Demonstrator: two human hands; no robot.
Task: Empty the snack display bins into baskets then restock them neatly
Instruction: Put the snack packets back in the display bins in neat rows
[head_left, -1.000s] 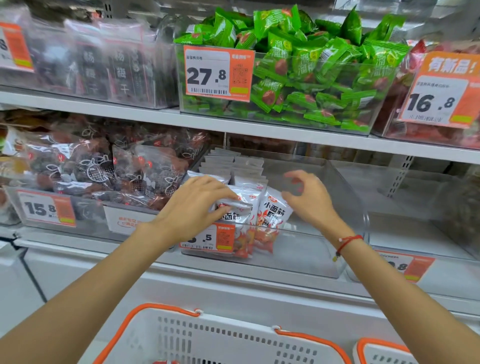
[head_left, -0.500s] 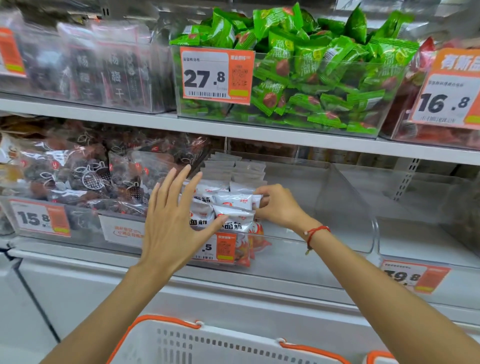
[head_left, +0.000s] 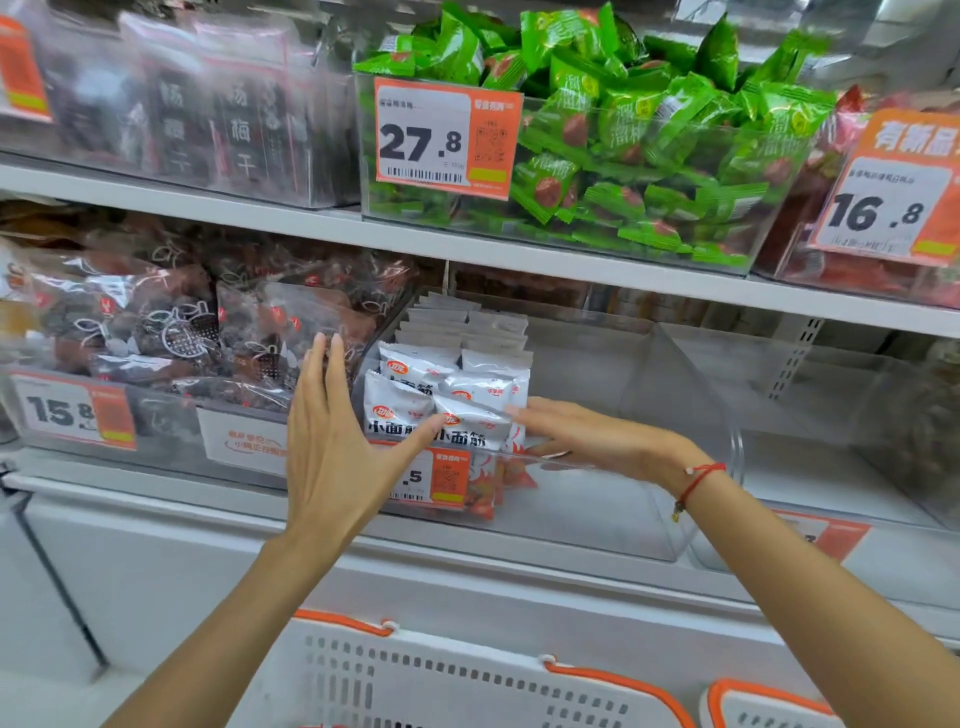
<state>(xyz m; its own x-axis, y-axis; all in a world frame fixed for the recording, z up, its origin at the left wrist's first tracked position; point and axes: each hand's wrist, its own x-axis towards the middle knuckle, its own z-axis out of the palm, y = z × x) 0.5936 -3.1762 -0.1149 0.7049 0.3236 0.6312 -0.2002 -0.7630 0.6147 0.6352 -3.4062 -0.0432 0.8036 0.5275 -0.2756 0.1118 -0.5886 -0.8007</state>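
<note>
Clear bin (head_left: 597, 519), lower shelf, centre: partly restocked. White snack packets (head_left: 457, 395) ranged upright in rows along left side only, front to back; right portion bare. Price label (head_left: 434, 478) clipped to front wall.

Left hand (head_left: 337, 441): raised flat before the bin's left front corner, fingers straight and together, thumb spread toward the front packets; gripped nothing. Contact with bin wall not determinable.

Right hand (head_left: 587, 436): reached over the front rim, palm down, fingers extended, tips against the right flank of the front packets; pressed rather than held.

White baskets with orange handles (head_left: 467, 675), below the shelf, near bottom edge: contents out of view.

Neighbouring stock, lower left: bin of dark-wrapped snacks (head_left: 171, 338), full. Upper shelf: bin of green packets (head_left: 623, 156), heaped; bin of dark pouches (head_left: 208, 114), full; red-packet bin (head_left: 883, 208), far right, partly in view. Further clear bin (head_left: 831, 415), lower right, apparently bare.

Progress, as judged: emptying of centre bin evidently done; restocking under way, roughly left half filled. Remaining: right half, squaring of rows, lower-right bin. Status of other bins not determinable.
</note>
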